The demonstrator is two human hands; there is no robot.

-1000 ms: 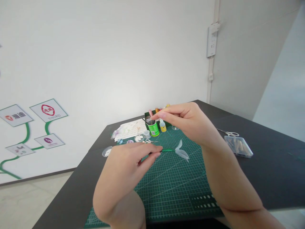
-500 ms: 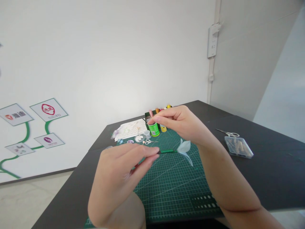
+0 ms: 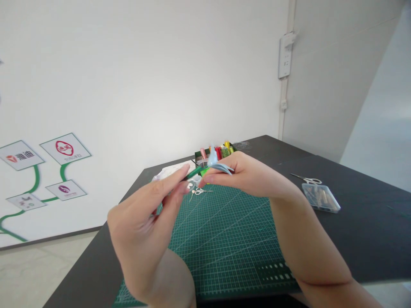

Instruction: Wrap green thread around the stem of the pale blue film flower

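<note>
A green stem slants up to the right, with a pale blue flower-like piece at its tip. My left hand pinches the lower end of the stem between thumb and fingertips. Behind the blue petals is my right hand, its fingers bent toward a green can. A small round-headed stick hangs below the right fingertips and seems to be held by them. Petals cover part of the right fingers.
A green cutting mat lies on the black table. Small scissors, a box of thread spools and white sheets are at the back. At right are scissors and a clear case.
My left hand has moved left and tilted the stem upward, bringing the blue petals up and left in front of my right hand. The right hand has dropped slightly.
</note>
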